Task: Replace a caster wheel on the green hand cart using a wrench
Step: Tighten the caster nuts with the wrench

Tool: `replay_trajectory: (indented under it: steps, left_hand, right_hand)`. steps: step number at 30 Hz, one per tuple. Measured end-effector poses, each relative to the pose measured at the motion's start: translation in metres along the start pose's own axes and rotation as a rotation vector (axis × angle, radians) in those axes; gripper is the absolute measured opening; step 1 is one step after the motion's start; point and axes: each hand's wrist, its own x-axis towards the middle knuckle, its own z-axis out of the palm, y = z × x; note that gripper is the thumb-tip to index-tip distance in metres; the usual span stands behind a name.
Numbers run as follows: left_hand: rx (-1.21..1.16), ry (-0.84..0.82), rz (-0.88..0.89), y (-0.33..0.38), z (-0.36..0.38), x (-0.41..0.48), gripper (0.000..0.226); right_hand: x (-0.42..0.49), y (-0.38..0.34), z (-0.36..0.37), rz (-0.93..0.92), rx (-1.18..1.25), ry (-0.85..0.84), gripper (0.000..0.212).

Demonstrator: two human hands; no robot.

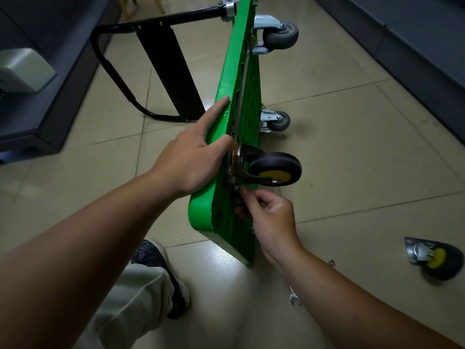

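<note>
Fig. Nut being started by hand. Nearest, the wrench [293, 297] lies unused on the floor [352, 172] beside my right forearm, with a loose washer [332, 262] just beyond it. My right hand [271, 217] is curled, its fingertips pinching a small fastener, apparently a nut [236, 188], at the lower corner of the mounting plate. My left hand [193, 159] clasps the upper edge of the green cart [234, 71], which stands on its side, forefinger along the rim. The fitted caster [274, 170] sits against the underside; a second caster [434, 258] lies well apart, right.

Hazards, as I judge them:
- A slipped pinch drops the nut, which rolls off.
- A skewed start cross-threads it.
- A relaxed left hand lets the cart topple.
</note>
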Motion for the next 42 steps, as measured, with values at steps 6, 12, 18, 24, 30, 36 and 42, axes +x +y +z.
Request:
replay_trajectory:
  steps: [6,12,18,24,30,36,42]
  left_hand:
    - [0.001,-0.001,0.013,-0.003,-0.001,0.001,0.069]
    - [0.000,0.004,0.027,-0.009,-0.001,0.002,0.067]
    - [-0.013,0.022,0.038,-0.013,0.000,0.003,0.068]
    - [-0.048,0.038,0.047,-0.014,0.001,0.003,0.070]
    - [-0.054,0.028,0.063,-0.014,0.000,0.003,0.070]
    - [-0.042,0.051,0.063,-0.011,-0.001,0.003,0.070]
    - [-0.007,0.043,0.042,0.000,0.005,0.000,0.071]
  right_hand:
    - [-0.002,0.024,-0.018,-0.057,-0.196,0.192,0.036]
    - [-0.015,0.115,-0.100,0.249,-0.645,0.381,0.011]
    - [-0.028,0.184,-0.155,0.493,-1.128,0.165,0.052]
    - [-0.022,0.199,-0.160,0.497,-1.249,0.079,0.024]
    - [-0.016,0.190,-0.156,0.587,-1.297,-0.051,0.019]
    - [-0.026,0.135,-0.162,0.202,-1.172,-0.189,0.012]
    - [-0.043,0.063,-0.113,-0.396,-0.804,-0.107,0.037]
